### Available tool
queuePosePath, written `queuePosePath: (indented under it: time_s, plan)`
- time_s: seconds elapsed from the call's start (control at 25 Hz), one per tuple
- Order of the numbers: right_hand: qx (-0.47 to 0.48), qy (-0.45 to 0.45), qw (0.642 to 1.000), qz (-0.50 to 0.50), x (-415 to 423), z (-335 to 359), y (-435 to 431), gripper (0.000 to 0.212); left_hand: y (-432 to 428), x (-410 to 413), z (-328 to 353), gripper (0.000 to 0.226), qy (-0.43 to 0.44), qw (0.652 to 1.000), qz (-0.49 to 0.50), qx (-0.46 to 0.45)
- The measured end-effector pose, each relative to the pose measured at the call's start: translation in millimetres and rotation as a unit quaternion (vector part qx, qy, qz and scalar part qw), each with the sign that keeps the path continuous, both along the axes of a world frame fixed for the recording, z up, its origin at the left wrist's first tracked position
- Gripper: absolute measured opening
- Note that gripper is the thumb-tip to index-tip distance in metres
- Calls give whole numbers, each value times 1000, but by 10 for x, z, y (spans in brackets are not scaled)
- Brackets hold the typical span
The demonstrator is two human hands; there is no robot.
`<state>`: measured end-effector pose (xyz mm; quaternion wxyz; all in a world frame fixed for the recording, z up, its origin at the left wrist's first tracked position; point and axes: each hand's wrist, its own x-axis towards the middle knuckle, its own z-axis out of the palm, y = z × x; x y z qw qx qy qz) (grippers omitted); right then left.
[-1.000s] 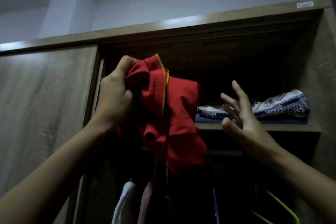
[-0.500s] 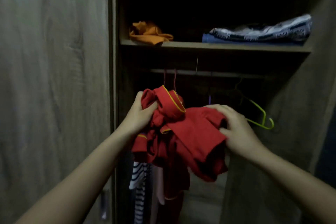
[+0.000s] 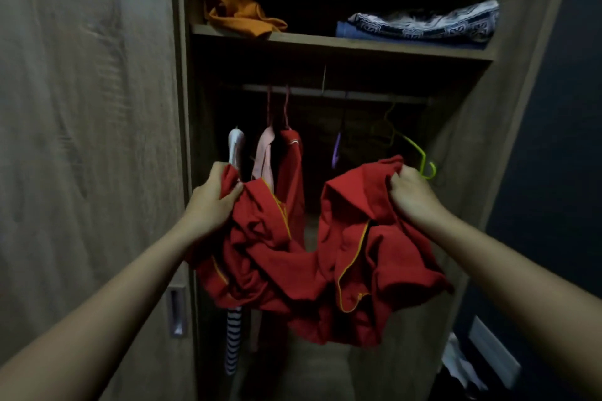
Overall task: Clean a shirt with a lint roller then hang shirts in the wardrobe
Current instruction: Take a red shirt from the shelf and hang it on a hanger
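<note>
Hands now pulled apart, spreading the bundle that was bunched between them half a second ago. Left hand [image 3: 211,202] clenches one end of the red shirt [image 3: 303,267]; right hand [image 3: 412,195] grasps the other. Shirt sags between them before the open wardrobe [image 3: 338,45], below the rail [image 3: 325,93] with hung clothes and a green hanger [image 3: 413,148].

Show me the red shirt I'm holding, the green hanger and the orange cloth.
red shirt [image 3: 293,264], head view, on its sagging middle fold.
green hanger [image 3: 415,146], head view, on its sloping arm.
orange cloth [image 3: 241,15], head view, on its bunched centre.
</note>
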<state>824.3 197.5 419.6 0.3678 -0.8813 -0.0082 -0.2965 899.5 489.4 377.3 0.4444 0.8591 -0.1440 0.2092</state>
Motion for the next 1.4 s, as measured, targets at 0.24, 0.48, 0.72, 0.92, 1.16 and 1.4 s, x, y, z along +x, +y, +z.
queuePosePath:
  time_s: [0.24, 0.48, 0.72, 0.92, 1.16, 1.4]
  plan:
    - [18, 19, 995, -99, 37, 154, 97, 36, 214, 9, -196, 33, 98, 974, 42, 201]
    - [-5, 64, 988, -143, 124, 46, 169, 29, 212, -248, 16, 39, 190, 901, -184, -343]
    - [48, 87, 990, -95, 115, 32, 238, 14, 92, -501, 157, 27, 99, 882, -295, -353]
    - [67, 88, 990, -83, 82, -2, 200, 7, 25, -506, 46, 85, 39, 935, -313, -161]
    - [29, 118, 987, -103, -62, 26, 243, 13, -64, -503, 17, 66, -119, 984, -132, -2]
    - [-70, 181, 979, -67, -87, -88, 250, 12, -165, -566, 32, 30, -234, 954, 40, 185]
